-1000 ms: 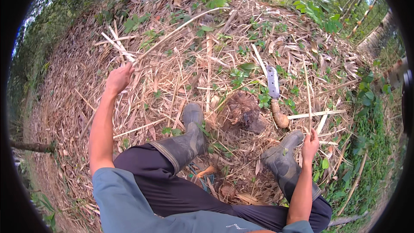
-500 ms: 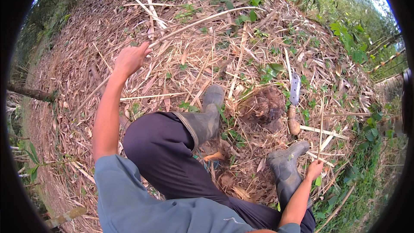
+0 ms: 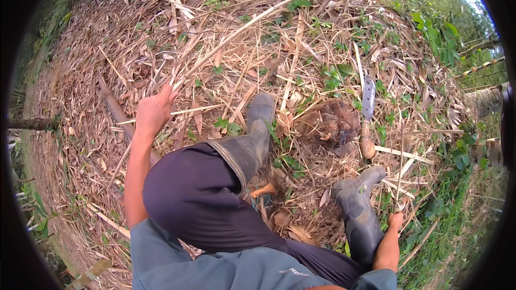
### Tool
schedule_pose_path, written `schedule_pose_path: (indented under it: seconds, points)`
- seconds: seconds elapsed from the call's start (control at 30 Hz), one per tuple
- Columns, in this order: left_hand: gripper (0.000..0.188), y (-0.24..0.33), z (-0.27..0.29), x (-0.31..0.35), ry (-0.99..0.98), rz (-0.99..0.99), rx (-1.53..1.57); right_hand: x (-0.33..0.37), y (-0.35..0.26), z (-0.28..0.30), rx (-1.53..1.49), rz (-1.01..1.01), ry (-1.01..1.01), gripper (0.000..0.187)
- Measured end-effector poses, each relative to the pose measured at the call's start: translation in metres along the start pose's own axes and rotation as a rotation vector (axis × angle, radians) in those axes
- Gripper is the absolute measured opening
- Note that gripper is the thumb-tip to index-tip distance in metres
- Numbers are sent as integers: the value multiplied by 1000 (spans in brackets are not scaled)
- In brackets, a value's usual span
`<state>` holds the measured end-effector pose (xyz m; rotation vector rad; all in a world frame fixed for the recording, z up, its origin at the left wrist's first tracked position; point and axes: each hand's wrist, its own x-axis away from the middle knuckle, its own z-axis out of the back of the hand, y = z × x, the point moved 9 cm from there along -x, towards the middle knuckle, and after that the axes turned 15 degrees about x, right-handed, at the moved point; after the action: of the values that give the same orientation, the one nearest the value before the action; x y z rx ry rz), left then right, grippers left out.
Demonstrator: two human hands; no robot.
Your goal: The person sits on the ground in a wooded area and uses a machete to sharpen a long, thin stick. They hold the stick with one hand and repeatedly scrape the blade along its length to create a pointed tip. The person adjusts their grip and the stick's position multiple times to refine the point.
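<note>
My left hand (image 3: 154,111) is closed round a long pale stick (image 3: 244,29). From my fist the stick runs up and to the right over the leaf litter, and a thinner end trails behind the hand toward the lower left. My right hand (image 3: 395,221), low beside my right boot (image 3: 357,204), is closed on a thin stick (image 3: 401,161) that points away from me. A machete (image 3: 367,113) with a holed blade and wooden handle lies on the ground, beyond the right boot. Left of it sits a brown, rough stump-like clump (image 3: 329,123).
Dry leaves and loose straw-coloured strips (image 3: 172,0) cover the slope. My left boot (image 3: 259,134) is planted left of the clump. A brown pole (image 3: 115,102) lies at the left, and green plants (image 3: 441,37) grow along the right side.
My left hand has come down toward my knee, drawing the long stick with it. My right hand has shifted slightly toward me with the thin stick.
</note>
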<state>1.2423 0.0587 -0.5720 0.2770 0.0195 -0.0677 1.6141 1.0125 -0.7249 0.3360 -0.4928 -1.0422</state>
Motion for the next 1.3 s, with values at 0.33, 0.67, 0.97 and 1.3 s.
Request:
schedule_pose_path:
  seconds: [0.33, 0.67, 0.97, 1.3]
  points:
    - [28, 5, 5, 8, -15, 16, 93, -38, -19, -55, -244, 142, -118, 16]
    - [30, 11, 0, -29, -32, -32, 147, -33, -58, -86, -670, 271, -371, 9]
    - [41, 56, 128, -146, 343, -25, -397, -17, -99, -48, -542, 405, -341, 9]
    - [47, 279, 224, -247, 512, -312, -790, -26, -129, -66, -572, 394, -340, 12]
